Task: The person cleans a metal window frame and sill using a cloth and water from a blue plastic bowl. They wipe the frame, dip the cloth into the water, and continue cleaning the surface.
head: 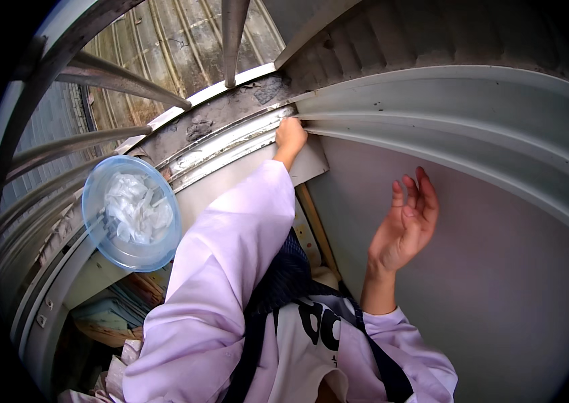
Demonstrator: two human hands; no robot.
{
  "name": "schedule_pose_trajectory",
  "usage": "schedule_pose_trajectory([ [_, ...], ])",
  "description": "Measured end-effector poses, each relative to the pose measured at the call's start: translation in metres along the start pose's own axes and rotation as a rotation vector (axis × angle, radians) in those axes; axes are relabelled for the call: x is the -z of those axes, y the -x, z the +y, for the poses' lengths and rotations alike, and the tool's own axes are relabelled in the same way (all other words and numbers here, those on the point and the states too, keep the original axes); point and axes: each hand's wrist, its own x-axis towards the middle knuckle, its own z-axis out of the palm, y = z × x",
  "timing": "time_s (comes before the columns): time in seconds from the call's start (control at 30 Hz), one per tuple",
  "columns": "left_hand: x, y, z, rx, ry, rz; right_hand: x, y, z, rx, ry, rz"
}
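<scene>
My left hand (292, 133) reaches to the corner where the metal window track (224, 148) meets the pale metal frame (415, 126). Its fingers are curled against the track, and whether anything is inside them is hidden. Off to the right, my right hand (406, 221) is raised in front of a smooth grey panel (465, 252), palm partly turned up, fingers loosely bent and apart, holding nothing. A translucent blue plastic basin (174, 242) stands left of my left arm, with crumpled white tissues or wipes (136, 209) in it. Dirt and worn patches mark the track.
Metal bars (128, 83) curve around the left and top, outside the window. Beyond them lies a stained corrugated roof (163, 45). A grimy ledge (244, 103) with a dark clump (198, 128) runs along the track. Folded cloths (113, 310) are stacked below the basin.
</scene>
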Motion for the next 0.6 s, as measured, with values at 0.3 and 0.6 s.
schedule_pose_trajectory([
  [0.3, 0.016, 0.001, -0.003, -0.124, 0.376, -0.233, -0.004, 0.001, -0.010, -0.003, -0.015, -0.017],
  [0.6, 0.098, 0.053, 0.039, -0.103, 1.129, -0.743, -0.018, 0.004, -0.018, -0.007, -0.044, -0.111],
])
